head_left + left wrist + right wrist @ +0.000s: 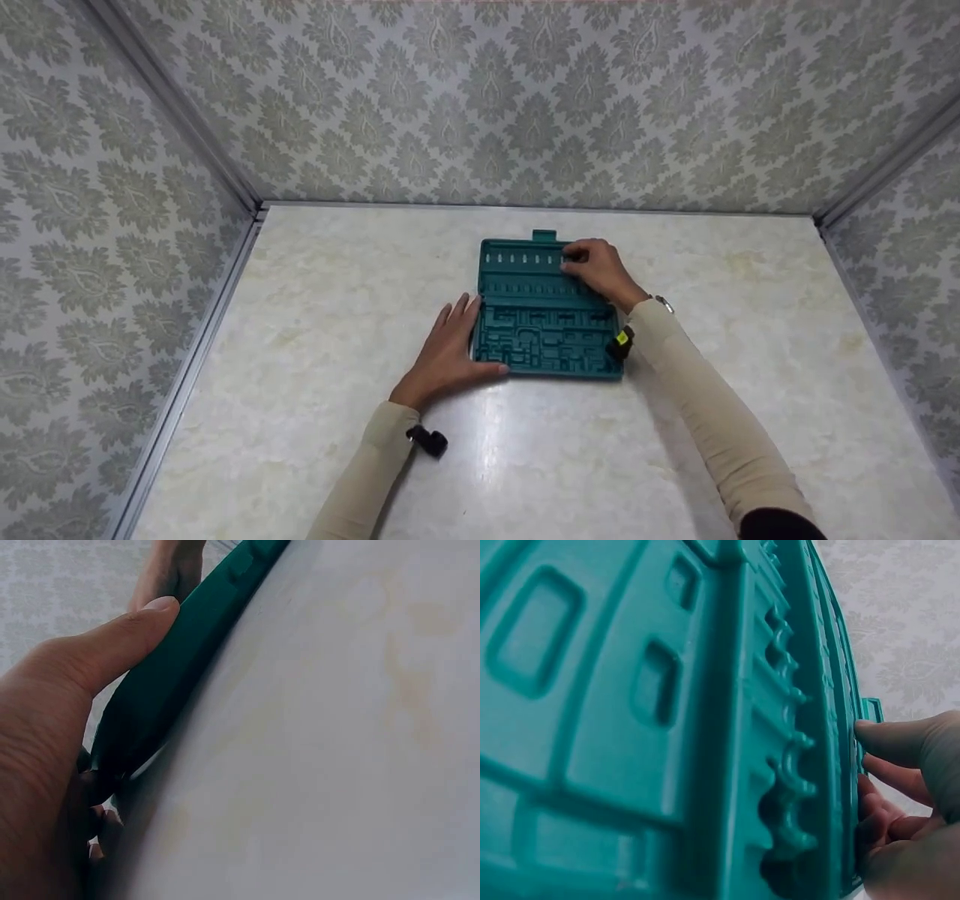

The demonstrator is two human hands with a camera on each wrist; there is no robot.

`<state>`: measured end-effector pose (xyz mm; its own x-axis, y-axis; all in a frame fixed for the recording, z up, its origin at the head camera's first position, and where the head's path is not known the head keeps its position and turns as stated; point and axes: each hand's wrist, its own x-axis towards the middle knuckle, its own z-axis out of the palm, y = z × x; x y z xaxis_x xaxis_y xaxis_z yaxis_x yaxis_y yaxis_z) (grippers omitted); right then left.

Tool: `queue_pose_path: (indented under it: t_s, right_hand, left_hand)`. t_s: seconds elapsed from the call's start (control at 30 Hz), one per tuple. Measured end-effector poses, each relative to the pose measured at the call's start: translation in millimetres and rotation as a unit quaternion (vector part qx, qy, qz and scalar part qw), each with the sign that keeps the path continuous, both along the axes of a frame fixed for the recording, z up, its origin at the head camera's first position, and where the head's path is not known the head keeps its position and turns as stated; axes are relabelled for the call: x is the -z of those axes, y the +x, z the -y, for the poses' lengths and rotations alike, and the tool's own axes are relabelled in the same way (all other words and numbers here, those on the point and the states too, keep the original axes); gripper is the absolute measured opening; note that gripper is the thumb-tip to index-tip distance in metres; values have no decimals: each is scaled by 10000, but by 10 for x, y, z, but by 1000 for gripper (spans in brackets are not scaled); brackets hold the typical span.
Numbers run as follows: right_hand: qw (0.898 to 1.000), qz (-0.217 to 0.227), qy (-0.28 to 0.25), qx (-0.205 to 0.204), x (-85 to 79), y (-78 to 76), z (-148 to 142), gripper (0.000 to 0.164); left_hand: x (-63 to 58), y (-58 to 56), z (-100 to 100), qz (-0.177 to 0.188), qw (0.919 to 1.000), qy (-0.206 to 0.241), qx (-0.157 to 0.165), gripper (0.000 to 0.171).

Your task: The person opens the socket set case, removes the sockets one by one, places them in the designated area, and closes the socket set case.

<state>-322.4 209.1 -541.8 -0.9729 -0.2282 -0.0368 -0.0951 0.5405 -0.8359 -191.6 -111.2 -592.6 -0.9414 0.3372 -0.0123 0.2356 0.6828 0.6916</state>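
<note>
A teal plastic tool case (551, 337) lies unfolded on the table, its moulded compartments facing up. Along the upper part of its lid (517, 279) runs a row of small pale slots. My left hand (448, 356) rests around the near left corner, fingers straight beside the left side and thumb along the front edge. In the left wrist view the thumb (142, 630) presses the case's edge. At the lid's far right my right hand (600, 268) holds the rim with curled fingers. Its thumb (889, 741) overlaps the rim in the right wrist view; some fingertips are hidden.
The pale marbled table (330, 300) surrounds the case. Patterned walls (487, 97) stand behind and on both sides, with metal strips (180, 375) at the table edges. A teal latch tab (544, 235) projects from the lid's far edge.
</note>
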Motion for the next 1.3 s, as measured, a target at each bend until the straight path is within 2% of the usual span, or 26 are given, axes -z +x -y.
queue_pose_path:
  t_s: [0.53,0.6,0.77,0.9,1.13,1.3]
  right_hand:
    - [9990,262,373,45,-31,-73,63,43]
    - [9991,284,303,93,-25,-72,78,42]
    - [9982,327,-244,448,12,-60,100,38]
    - [9964,224,-471,674,47,-35,98,32]
    - [9969,-72,-236,753,82,20,99,26]
    - [9943,-311,-240,991,130,42,124,21]
  left_hand:
    - [-35,-39,-2,61,9999,-67,46,138]
    - [-30,-43,0,83,9999,-66,28,137]
    - [-21,-36,1,80,10000,-47,0,138]
    - [-17,-21,-2,123,9999,7,-25,138]
    - [-21,-5,-5,168,9998,-40,-11,138]
    - [-3,-8,-10,114,9999,-62,3,139]
